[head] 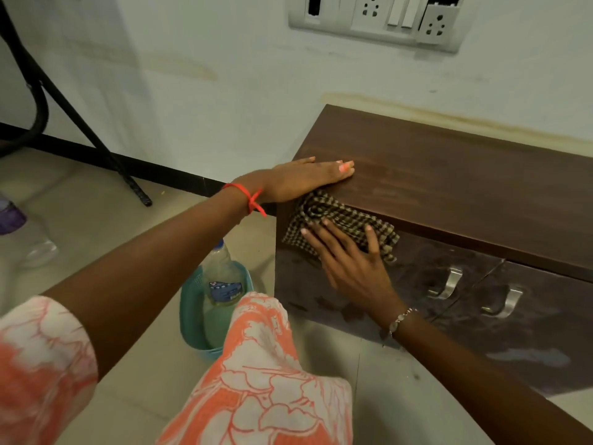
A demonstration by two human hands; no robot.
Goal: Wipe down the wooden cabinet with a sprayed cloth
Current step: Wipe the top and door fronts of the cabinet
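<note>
A low dark wooden cabinet [449, 175] stands against the wall at the right. A brown checked cloth [340, 216] lies bunched against the upper front edge of its left door. My right hand [349, 261] presses the cloth flat against the door with straight, spread fingers. My left hand [308, 178] rests palm down on the cabinet's top near its left front corner, fingers straight, just above the cloth. The door below shows dull smears.
A clear bottle [221, 277] with a blue label lies in a teal plastic basket [189, 313] on the tiled floor left of the cabinet. Two metal handles [449, 284] sit on the doors. A black stand leg [96, 136] crosses the far left. A socket panel [378, 20] is on the wall.
</note>
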